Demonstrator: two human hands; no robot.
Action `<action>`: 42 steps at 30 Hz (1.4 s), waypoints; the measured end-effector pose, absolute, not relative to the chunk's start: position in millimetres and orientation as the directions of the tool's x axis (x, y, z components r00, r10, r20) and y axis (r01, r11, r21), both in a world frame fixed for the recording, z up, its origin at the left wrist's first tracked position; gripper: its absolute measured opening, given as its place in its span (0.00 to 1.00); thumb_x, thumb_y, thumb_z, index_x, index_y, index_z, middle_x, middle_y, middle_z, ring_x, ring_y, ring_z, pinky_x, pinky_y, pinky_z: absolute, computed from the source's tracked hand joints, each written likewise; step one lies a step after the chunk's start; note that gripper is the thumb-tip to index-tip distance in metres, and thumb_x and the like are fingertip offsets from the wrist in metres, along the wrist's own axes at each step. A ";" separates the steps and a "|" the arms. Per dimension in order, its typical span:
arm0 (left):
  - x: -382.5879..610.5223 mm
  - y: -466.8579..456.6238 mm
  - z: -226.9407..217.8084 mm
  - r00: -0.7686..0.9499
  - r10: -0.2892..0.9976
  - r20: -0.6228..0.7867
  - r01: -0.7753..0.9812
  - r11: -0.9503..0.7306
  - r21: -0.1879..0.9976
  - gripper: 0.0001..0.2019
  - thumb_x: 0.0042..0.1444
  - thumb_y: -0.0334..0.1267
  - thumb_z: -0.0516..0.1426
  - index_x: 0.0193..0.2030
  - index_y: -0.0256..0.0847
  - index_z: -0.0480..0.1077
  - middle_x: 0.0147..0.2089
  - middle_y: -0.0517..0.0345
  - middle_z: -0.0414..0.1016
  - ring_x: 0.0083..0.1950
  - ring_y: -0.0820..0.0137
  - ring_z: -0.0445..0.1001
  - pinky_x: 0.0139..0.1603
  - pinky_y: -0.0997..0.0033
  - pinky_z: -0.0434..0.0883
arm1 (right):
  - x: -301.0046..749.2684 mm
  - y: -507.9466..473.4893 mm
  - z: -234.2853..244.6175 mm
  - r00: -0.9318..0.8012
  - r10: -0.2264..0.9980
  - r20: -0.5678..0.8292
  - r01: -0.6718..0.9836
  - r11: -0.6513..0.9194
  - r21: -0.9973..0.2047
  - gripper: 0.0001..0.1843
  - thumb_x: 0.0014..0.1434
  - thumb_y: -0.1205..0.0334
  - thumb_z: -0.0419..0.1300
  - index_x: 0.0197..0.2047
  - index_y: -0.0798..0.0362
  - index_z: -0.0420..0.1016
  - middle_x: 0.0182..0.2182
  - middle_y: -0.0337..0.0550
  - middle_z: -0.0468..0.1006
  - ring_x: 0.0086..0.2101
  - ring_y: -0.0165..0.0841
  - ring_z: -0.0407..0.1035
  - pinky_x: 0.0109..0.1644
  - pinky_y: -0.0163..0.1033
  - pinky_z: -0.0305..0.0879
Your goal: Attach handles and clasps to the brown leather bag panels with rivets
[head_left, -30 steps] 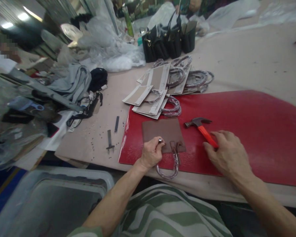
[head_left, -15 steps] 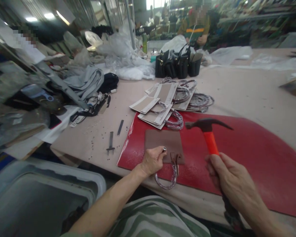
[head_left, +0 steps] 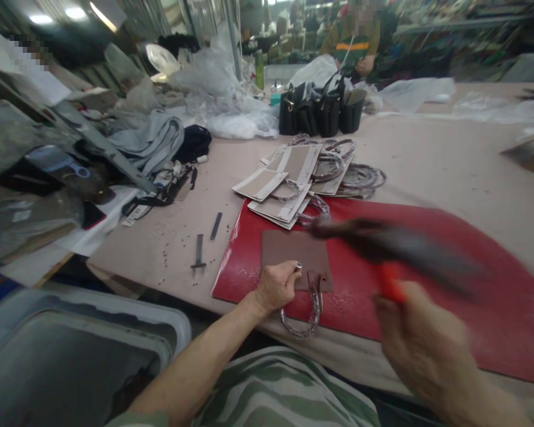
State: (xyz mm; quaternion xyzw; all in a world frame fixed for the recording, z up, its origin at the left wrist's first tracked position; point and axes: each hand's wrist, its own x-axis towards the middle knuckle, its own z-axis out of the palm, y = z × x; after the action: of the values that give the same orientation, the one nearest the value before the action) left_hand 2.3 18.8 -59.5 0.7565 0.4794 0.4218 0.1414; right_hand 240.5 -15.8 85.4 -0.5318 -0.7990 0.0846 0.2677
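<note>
My left hand is closed round a short metal punch, whose round shiny top shows above the fingers. It rests on a brown leather panel with a plastic-wrapped loop handle at its near edge. The punch's lower end is hidden by my fingers. To the right, my right hand grips a claw hammer with an orange-and-black handle. Motion smears both the hammer head and that hand above the red mat.
Behind the panel lies a pile of panels with wrapped handles. Two dark metal tools and scattered small bits lie left of the mat. Black bags stand farther back. A grey plastic bin is below left. Across the table is another person.
The hammer in my right hand has swung and is now blurred, its head spread wider and closer to the camera. My left hand and the punch have stayed nearly in place.
</note>
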 end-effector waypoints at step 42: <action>-146.2 39.5 -27.4 -0.470 0.871 0.141 0.840 0.393 0.374 0.13 0.59 0.42 0.56 0.42 0.39 0.79 0.38 0.50 0.83 0.39 0.59 0.80 0.41 0.65 0.72 | 184.4 6.4 -39.9 -0.323 0.920 0.223 0.866 0.382 -0.322 0.20 0.66 0.57 0.56 0.58 0.55 0.71 0.58 0.56 0.71 0.56 0.51 0.63 0.59 0.56 0.59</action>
State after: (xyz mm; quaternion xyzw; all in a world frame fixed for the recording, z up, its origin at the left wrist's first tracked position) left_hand -146.2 39.5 -27.4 0.5131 0.8337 0.2004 0.0389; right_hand 184.4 6.4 -39.9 -0.5511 -0.8102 0.0718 0.1864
